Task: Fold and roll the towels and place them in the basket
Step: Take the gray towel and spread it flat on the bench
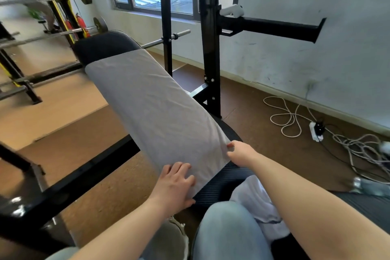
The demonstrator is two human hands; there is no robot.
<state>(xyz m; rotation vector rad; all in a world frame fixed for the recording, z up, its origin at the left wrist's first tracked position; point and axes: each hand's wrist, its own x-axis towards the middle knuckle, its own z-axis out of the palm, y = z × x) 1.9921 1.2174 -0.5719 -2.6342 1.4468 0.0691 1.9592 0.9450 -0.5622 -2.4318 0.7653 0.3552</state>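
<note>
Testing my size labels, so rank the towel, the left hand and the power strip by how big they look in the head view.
1. towel
2. left hand
3. power strip
The hand is much nearer the camera than the strip, so this order holds for looks only.

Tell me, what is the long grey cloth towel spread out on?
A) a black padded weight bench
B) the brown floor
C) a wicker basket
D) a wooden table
A: the long grey cloth towel lies flat along the black padded weight bench, whose dark pad shows beyond its far end.
</note>
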